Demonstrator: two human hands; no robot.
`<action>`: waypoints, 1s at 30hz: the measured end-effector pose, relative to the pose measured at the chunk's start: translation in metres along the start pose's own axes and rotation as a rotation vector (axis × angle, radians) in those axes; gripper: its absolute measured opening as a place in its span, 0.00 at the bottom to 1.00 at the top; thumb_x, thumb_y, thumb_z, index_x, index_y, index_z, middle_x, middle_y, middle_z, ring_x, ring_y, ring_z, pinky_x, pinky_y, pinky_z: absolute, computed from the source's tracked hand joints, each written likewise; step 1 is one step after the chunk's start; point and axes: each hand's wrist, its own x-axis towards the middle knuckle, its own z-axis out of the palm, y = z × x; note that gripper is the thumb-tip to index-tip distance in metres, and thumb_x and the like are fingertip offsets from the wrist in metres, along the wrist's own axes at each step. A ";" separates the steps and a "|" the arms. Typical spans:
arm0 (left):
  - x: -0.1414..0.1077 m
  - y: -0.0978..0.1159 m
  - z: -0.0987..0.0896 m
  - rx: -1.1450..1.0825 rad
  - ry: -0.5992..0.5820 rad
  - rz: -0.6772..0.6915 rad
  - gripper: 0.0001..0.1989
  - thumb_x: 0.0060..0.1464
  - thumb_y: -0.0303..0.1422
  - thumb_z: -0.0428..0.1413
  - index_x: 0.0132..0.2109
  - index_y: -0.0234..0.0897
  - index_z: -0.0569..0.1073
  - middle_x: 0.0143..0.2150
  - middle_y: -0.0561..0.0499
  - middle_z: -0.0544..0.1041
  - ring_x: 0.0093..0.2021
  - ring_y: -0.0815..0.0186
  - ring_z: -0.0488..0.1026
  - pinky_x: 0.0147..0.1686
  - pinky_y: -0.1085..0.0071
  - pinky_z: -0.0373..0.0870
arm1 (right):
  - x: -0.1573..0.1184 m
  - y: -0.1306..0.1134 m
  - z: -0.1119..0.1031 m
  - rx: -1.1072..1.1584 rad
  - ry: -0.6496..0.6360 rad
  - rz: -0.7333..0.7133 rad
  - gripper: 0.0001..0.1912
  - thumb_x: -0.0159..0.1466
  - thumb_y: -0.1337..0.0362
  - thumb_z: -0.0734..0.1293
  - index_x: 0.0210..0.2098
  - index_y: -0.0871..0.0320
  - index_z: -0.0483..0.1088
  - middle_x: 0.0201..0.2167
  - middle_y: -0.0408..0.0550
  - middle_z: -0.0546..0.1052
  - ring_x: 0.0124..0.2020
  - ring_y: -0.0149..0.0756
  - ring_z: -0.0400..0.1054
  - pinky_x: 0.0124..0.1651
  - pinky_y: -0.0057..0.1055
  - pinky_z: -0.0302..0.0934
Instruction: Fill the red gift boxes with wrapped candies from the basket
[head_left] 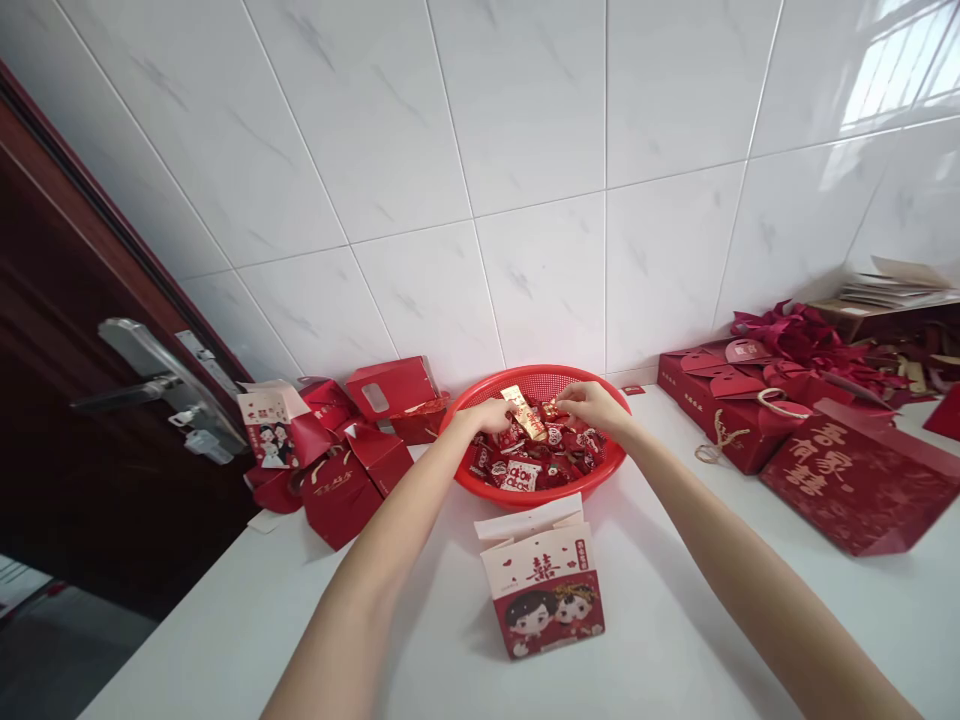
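Several wrapped candies [559,465], mostly red, lie in a red plastic basket [538,497] against the tiled wall. My left hand [489,416] reaches over the basket's left side, fingers closed among the candies; what they grip is hidden. Beside its fingertips is a gold packet [525,413]. From the right, my right hand [594,405] dips in with thumb and fingers pinched at a small red-and-gold wrapped candy [551,410]. In front of the basket a white and red paper gift box [546,595] with two cartoon figures stands upright, its top flaps open.
Red gift boxes [345,495] crowd the table's left side, near a dark door [67,330] with a metal handle [142,385]. More red boxes [720,400], a large red bag [855,480] and dark red ribbons [806,335] occupy the right. A white table [637,620] supports everything.
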 end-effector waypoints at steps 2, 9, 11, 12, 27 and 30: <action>0.008 0.000 0.005 0.002 -0.007 0.009 0.28 0.53 0.33 0.56 0.62 0.44 0.69 0.60 0.45 0.75 0.55 0.55 0.74 0.50 0.68 0.70 | -0.001 0.001 -0.001 0.014 -0.003 -0.001 0.04 0.58 0.72 0.68 0.27 0.60 0.72 0.20 0.41 0.74 0.20 0.28 0.68 0.23 0.22 0.61; 0.015 0.002 0.022 -0.063 0.098 0.077 0.42 0.36 0.38 0.69 0.61 0.48 0.68 0.61 0.43 0.73 0.59 0.46 0.70 0.53 0.60 0.68 | -0.002 0.003 -0.002 0.050 -0.036 -0.012 0.03 0.58 0.71 0.68 0.28 0.60 0.73 0.23 0.42 0.76 0.19 0.27 0.68 0.22 0.23 0.63; 0.015 0.002 0.023 -0.093 0.111 0.095 0.36 0.35 0.38 0.69 0.56 0.45 0.73 0.57 0.42 0.75 0.56 0.45 0.72 0.52 0.59 0.68 | -0.002 0.005 -0.002 0.063 -0.040 -0.038 0.03 0.58 0.70 0.68 0.28 0.60 0.73 0.23 0.42 0.76 0.19 0.27 0.67 0.22 0.23 0.62; 0.015 0.003 0.023 -0.107 0.116 0.098 0.34 0.35 0.38 0.69 0.54 0.44 0.74 0.56 0.42 0.76 0.54 0.45 0.73 0.51 0.59 0.68 | -0.002 0.006 -0.002 0.068 -0.038 -0.052 0.03 0.58 0.69 0.69 0.28 0.60 0.73 0.23 0.42 0.76 0.19 0.26 0.67 0.22 0.23 0.62; 0.011 0.007 0.017 -0.580 0.450 0.409 0.26 0.43 0.28 0.61 0.53 0.39 0.74 0.53 0.48 0.77 0.53 0.56 0.73 0.53 0.65 0.69 | -0.006 0.002 -0.004 0.137 0.025 -0.011 0.04 0.58 0.73 0.67 0.31 0.60 0.71 0.23 0.42 0.75 0.23 0.29 0.70 0.24 0.22 0.61; 0.011 0.008 0.018 -0.675 0.490 0.338 0.30 0.45 0.27 0.61 0.58 0.37 0.71 0.48 0.48 0.78 0.42 0.60 0.76 0.43 0.68 0.73 | -0.005 0.002 -0.004 0.146 0.028 0.018 0.04 0.58 0.73 0.67 0.32 0.59 0.70 0.22 0.43 0.75 0.23 0.29 0.70 0.23 0.22 0.62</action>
